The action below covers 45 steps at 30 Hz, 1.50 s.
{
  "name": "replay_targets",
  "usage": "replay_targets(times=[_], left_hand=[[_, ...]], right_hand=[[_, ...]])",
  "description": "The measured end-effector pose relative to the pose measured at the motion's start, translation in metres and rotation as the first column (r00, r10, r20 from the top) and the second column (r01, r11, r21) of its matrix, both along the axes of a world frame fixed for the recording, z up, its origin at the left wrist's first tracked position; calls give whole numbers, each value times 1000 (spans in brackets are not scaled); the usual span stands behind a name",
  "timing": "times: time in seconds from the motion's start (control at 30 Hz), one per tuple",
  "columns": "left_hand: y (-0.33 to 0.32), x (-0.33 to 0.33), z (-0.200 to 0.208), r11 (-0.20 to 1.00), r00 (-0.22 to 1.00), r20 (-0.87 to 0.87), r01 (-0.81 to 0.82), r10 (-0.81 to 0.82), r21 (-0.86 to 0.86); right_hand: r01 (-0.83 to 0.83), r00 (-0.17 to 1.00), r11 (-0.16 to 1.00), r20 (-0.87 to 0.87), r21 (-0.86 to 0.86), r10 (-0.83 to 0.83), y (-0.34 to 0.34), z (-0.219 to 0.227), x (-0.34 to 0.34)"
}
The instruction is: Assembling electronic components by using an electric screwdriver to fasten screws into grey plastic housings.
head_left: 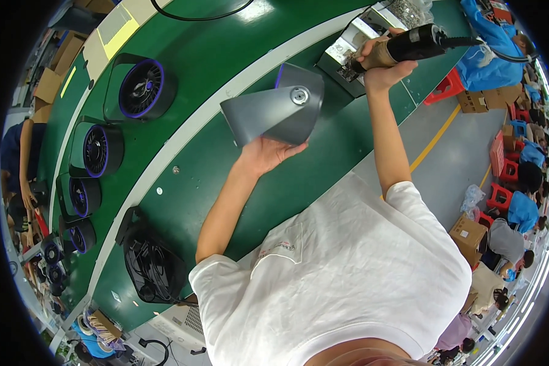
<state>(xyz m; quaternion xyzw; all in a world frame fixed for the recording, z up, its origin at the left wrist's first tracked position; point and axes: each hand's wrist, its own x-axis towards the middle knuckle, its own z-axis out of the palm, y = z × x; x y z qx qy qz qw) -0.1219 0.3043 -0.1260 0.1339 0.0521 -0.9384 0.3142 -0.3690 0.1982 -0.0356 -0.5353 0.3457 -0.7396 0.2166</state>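
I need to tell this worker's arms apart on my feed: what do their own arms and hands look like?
The left hand and right hand are ungloved; no wristband or cable shows on either arm. Forearms are bare below the short, loose white sleeves of a white shirt, which has a left chest pocket with small reddish print.

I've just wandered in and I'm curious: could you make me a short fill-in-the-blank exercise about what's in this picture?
1. The left hand holds a curved, ____-coloured part.
2. The right hand grips a tool whose cable leads toward the picture's ____ edge.
3. The row of fans stands to the ____ of the held part in the picture.
4. The person's shirt is ____.

Missing words: grey; right; left; white.
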Motion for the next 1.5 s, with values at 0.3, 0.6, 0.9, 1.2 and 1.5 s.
replay_targets(times=[0.3,0.6,0.9,1.2,1.5], left_hand=[[-9,1,-16,987,993,-95,58,-73,-152],[-5,0,-13,972,998,-57,20,-34,-232],[-4,-3,-17,976,996,-89,-1,-19,-218],[-2,-1,-12,980,998,-65,-19,7,-196],[-89,83,29,799,425,727,15,540,-602]], right_hand=[[-200,973,972,142,124,182,29,86,53],[-417,909,902,44,113,415,46,111,112],[-739,276,229,25,-634,961,1,70,134],[-761,576,516,-45,-393,816,23,82,128],[-354,928,926,168,127,332,31,54,39]])
